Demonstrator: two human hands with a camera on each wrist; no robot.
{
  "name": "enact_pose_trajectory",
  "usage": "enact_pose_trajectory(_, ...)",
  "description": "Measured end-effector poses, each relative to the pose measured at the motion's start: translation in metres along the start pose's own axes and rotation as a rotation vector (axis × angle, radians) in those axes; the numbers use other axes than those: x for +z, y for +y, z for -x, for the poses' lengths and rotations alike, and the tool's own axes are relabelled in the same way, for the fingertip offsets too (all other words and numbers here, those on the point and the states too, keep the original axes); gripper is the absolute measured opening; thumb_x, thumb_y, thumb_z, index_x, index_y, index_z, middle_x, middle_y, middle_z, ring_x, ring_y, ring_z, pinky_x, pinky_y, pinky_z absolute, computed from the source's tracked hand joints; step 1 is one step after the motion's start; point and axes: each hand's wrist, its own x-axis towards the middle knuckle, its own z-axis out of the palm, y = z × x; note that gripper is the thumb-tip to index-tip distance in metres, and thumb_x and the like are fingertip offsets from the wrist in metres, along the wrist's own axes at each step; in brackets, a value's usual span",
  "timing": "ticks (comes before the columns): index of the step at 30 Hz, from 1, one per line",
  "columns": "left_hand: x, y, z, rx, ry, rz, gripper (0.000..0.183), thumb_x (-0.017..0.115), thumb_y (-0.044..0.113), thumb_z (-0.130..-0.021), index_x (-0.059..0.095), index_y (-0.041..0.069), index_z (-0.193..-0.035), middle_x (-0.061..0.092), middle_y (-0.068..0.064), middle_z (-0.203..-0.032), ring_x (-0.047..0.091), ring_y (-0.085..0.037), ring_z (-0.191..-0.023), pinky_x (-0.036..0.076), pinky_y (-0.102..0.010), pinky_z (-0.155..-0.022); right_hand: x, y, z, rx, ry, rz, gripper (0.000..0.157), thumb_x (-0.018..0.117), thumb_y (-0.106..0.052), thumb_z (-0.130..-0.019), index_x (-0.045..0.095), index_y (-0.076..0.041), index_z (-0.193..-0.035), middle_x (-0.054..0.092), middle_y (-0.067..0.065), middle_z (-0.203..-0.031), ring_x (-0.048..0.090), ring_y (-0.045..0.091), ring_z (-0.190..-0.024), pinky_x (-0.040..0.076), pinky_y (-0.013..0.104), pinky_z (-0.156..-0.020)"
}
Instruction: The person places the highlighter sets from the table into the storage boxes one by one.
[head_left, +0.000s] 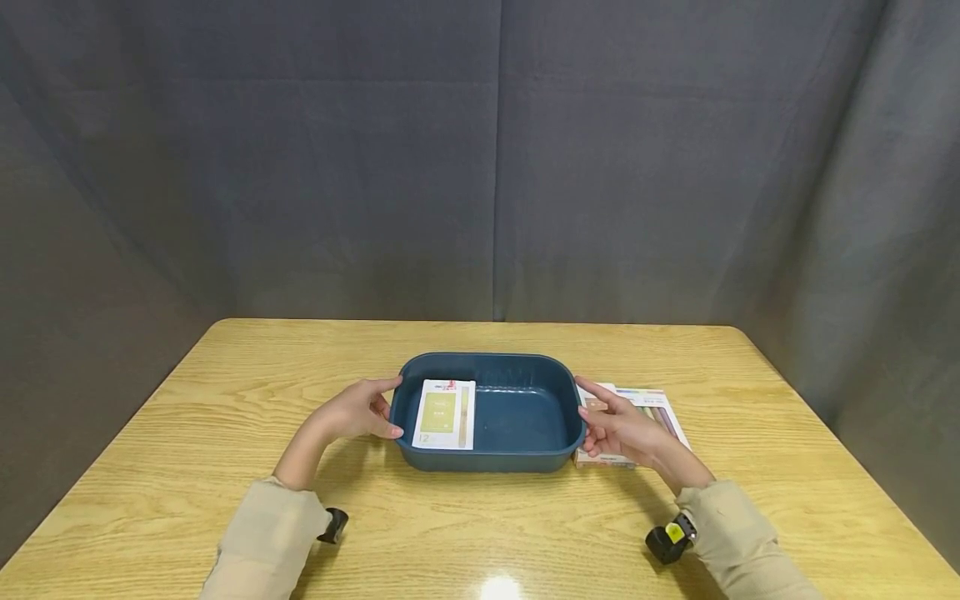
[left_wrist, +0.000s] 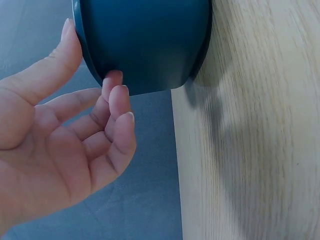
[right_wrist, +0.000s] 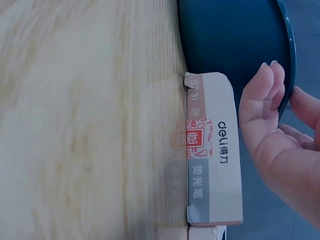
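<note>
A dark blue rectangular plastic tub [head_left: 525, 421] sits on the wooden table. Inside it, on the left, lies a white flat box [head_left: 444, 415] with a yellow-green panel and the number 12. My left hand [head_left: 356, 410] grips the tub's left end, thumb at the rim and the other fingers curled beneath it, as the left wrist view shows. At the opposite end my right hand [head_left: 622, 427] pinches the rim between thumb and fingers. Right below that hand is a white deli highlighter box [right_wrist: 220, 155], close against the tub's outer wall.
Another white box [head_left: 660, 412] printed with coloured pens lies on the table under the right hand, beside the highlighter box. Grey curtains [head_left: 360, 208] hang behind and at both sides of the wooden table [head_left: 487, 533]. Each wrist wears a black device [head_left: 667, 542].
</note>
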Motion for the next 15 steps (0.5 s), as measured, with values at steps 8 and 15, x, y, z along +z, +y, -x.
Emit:
enact_pose_trajectory(8,0.0016,0.0000,0.0000,-0.010,-0.002,0.015,0.078,0.073,0.001,-0.071,0.029,-0.013,-0.133,0.045,-0.006,-0.067,0.041,-0.016,-0.061,0.036,-0.027,-0.055,-0.0023,-0.0013,0.0023,0.017,0.030,-0.024,0.058,0.034,-0.010,-0.098,-0.003,0.005,-0.140,0.054,0.004,-0.072,0.056,0.011,-0.057,0.048,0.025,-0.058)
enact_pose_trajectory(15,0.0015,0.0021,-0.0013,-0.026,-0.005,0.023,0.077,0.072,-0.001,-0.072,0.028,-0.013,-0.133,0.045,-0.006,-0.065,0.040,-0.015,-0.059,0.035,-0.026,-0.054,-0.0084,-0.0063,0.0098,0.012,0.054,-0.024,0.057,0.036,-0.009,-0.097,0.001,0.009,-0.138,0.056,0.005,-0.076,0.055,0.011,-0.063,0.048,0.026,-0.061)
